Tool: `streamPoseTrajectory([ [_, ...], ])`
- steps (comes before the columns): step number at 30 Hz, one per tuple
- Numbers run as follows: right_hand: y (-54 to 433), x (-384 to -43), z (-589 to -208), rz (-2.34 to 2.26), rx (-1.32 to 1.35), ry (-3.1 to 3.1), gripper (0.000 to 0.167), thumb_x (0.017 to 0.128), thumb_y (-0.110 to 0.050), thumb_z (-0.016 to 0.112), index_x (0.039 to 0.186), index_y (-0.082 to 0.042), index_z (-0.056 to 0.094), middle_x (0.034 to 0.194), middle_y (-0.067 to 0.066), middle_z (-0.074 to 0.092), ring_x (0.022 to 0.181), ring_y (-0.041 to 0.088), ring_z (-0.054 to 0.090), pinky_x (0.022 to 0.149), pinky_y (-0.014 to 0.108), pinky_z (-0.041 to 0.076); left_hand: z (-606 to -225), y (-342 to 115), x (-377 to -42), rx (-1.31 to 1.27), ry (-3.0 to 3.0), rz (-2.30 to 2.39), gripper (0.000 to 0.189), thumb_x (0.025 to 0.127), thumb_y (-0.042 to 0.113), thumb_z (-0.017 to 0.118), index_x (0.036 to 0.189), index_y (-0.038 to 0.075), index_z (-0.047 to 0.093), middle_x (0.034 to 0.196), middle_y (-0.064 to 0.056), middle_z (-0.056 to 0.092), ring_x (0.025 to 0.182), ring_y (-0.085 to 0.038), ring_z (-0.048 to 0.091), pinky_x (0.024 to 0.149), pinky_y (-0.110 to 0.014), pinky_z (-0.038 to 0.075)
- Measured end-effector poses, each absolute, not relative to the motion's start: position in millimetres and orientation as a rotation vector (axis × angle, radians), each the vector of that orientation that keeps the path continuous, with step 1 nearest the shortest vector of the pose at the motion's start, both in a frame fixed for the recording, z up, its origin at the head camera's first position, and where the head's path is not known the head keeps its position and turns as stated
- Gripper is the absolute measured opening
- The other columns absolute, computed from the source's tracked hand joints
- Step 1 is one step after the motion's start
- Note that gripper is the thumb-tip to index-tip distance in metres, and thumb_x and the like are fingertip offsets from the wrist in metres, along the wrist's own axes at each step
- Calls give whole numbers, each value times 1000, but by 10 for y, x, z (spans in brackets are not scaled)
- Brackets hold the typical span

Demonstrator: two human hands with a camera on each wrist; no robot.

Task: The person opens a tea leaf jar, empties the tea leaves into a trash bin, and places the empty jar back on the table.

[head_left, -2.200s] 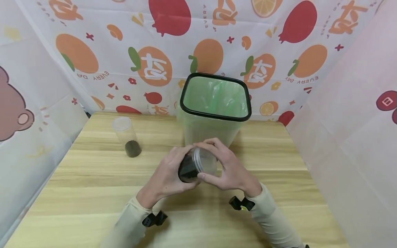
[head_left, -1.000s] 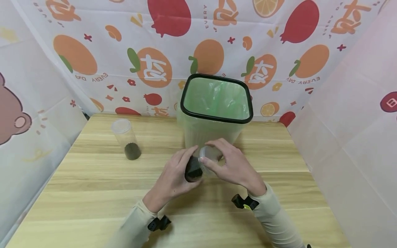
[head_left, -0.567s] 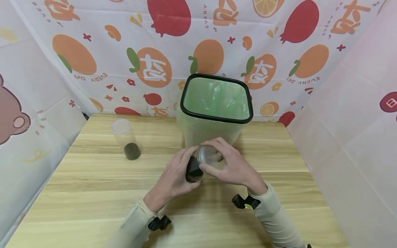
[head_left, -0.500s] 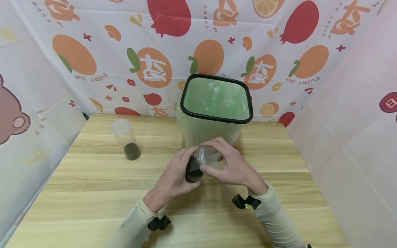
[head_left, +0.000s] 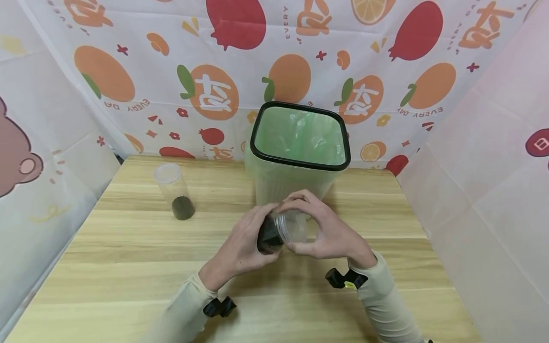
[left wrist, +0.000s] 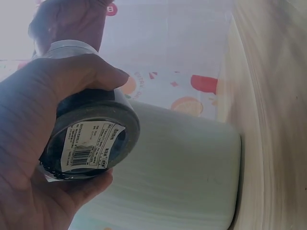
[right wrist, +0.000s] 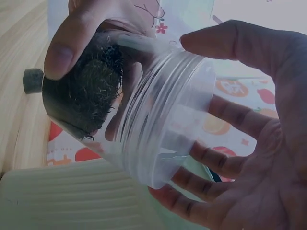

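Note:
A clear plastic jar (head_left: 268, 236) is held tilted above the table, its base to the left. Dark, thin, curly dried shreds like loose tea (right wrist: 91, 88) fill its lower part. My left hand (head_left: 240, 247) grips the jar's body, thumb on one side and fingers on the other. On its base, a white barcode label (left wrist: 88, 148) shows in the left wrist view. My right hand (head_left: 332, 236) curls around the translucent, ridged lid (right wrist: 168, 112), with thumb and fingertips at its edge. The lid sits on the jar's mouth.
A bin (head_left: 274, 186) with a black rim and pale green liner stands directly behind the hands. A second clear jar (head_left: 176, 190), lidded and with dark contents low inside, stands at the left on the wooden table (head_left: 128, 267). Printed cloth hangs behind.
The jar has shifted right and swung more sideways. My right hand has changed its hold on the lid, thumb now lower and fingers spread wider. The left hand keeps its grip.

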State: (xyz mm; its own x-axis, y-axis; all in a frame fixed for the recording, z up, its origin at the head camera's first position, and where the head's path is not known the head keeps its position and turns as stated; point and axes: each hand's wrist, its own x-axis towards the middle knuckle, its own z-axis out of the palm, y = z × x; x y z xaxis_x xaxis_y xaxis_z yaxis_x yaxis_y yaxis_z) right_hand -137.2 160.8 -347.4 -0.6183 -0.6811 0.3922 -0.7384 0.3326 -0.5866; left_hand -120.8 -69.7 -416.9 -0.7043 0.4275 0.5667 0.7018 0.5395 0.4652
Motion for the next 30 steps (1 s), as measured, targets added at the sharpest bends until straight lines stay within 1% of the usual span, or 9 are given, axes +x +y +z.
streamPoseTrajectory([
  [4, 1621, -1373, -3461, 1141, 1380, -2485, 60, 72, -18, 86, 127, -24, 64, 135, 0, 53, 128, 15, 49, 106, 39, 47, -4159, -706, -1206, -949, -2402, -992, 97, 64, 23, 90, 148, 11, 42, 135, -7, 59, 118, -20, 59, 98, -42, 54],
  [7, 1655, -1373, -3453, 1124, 1388, -2477, 60, 69, -15, 84, 125, -23, 65, 134, 1, 52, 128, 16, 47, 105, 38, 47, -4167, -725, -1203, -942, -2418, -1005, 98, 63, 23, 91, 147, 12, 43, 133, -6, 59, 117, -19, 59, 98, -42, 54],
  [10, 1714, -1369, -3422, 1130, 1351, -2488, 60, 66, -12, 82, 123, -23, 65, 135, 1, 51, 129, 16, 45, 101, 41, 49, -4180, -754, -1205, -918, -2422, -1005, 100, 61, 21, 93, 148, 12, 43, 130, -6, 60, 115, -19, 60, 96, -42, 55],
  [14, 1795, -1363, -3387, 1157, 1274, -2523, 60, 66, -11, 83, 122, -24, 66, 136, 2, 51, 129, 15, 44, 96, 42, 52, -4189, -784, -1209, -896, -2410, -1001, 103, 60, 22, 94, 149, 12, 42, 129, -7, 61, 114, -20, 60, 95, -45, 55],
  [18, 1877, -1373, -3410, 1160, 1217, -2542, 61, 65, -10, 84, 122, -20, 67, 136, 3, 52, 129, 15, 45, 100, 39, 48, -4199, -803, -1205, -875, -2415, -1001, 104, 60, 24, 94, 149, 13, 43, 133, -7, 61, 119, -22, 60, 100, -48, 53],
  [20, 1942, -1382, -3445, 1159, 1182, -2555, 61, 66, -9, 84, 123, -19, 67, 135, 3, 51, 128, 16, 45, 98, 40, 50, -4205, -811, -1201, -867, -2414, -1002, 104, 59, 24, 94, 149, 13, 43, 134, -7, 60, 121, -23, 59, 101, -48, 53],
  [22, 2021, -1393, -3491, 1156, 1136, -2575, 61, 66, -9, 84, 123, -20, 66, 135, 1, 51, 126, 16, 46, 92, 42, 53, -4208, -819, -1197, -862, -2413, -1002, 104, 59, 25, 94, 149, 12, 43, 135, -7, 60, 121, -23, 59, 101, -48, 53],
  [25, 2156, -1419, -3583, 1162, 1055, -2609, 63, 66, -8, 84, 124, -22, 66, 134, -1, 52, 123, 16, 47, 85, 47, 55, -4208, -836, -1191, -858, -2409, -1008, 104, 59, 25, 95, 149, 12, 43, 135, -8, 60, 122, -23, 59, 102, -48, 53],
  [30, 2381, -1487, -3779, 1137, 876, -2693, 65, 66, -8, 85, 126, -26, 64, 131, -3, 55, 121, 16, 51, 94, 49, 50, -4210, -879, -1187, -850, -2399, -1006, 105, 59, 25, 95, 148, 9, 43, 136, -10, 60, 123, -25, 59, 102, -48, 53],
])
